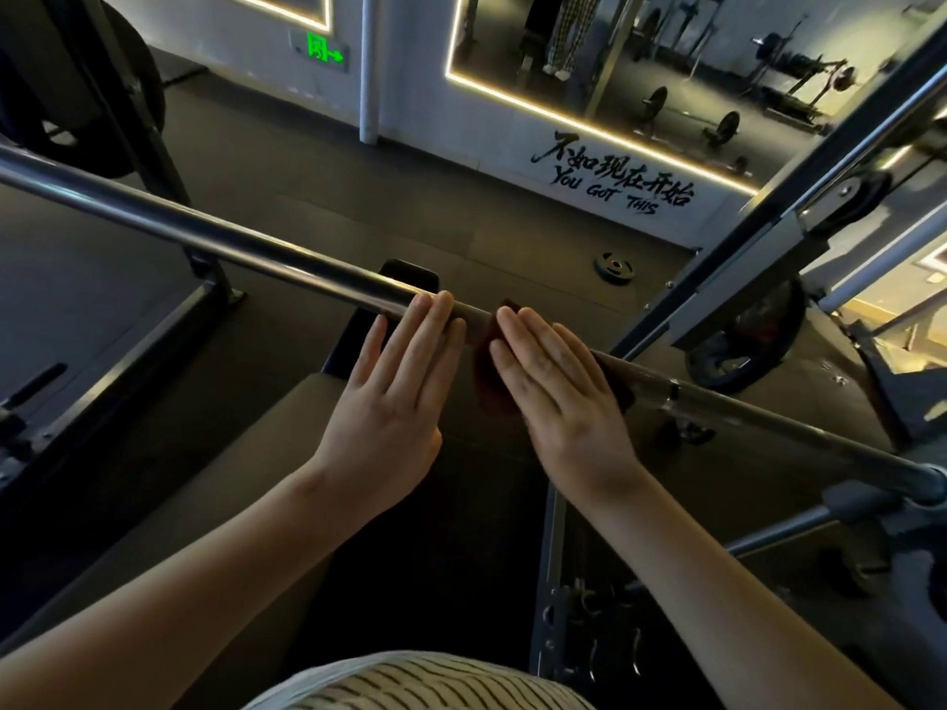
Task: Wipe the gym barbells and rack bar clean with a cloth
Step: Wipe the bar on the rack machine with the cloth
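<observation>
- Bar, long, round, grey steel (pixel 230 243), the rack's own, runs corner to corner; wiping looks under way at its middle, and nothing shows which stretch is already clean.
- Left hand (pixel 394 397) lies on the bar just left of the cloth, fingers (pixel 435 325) straight and flat, gripping nothing.
- Right hand (pixel 558 397) sits beside it on the bar, its straight fingers (pixel 522 340) pressing the cloth onto the steel.
- Dark red cloth (pixel 492 371) drapes over the bar, mostly hidden under that palm.
- Plate-loaded barbells (pixel 717 128) appear only in the lit wall mirror (pixel 512 58), well beyond the bar; I judge them yet to be done.
</observation>
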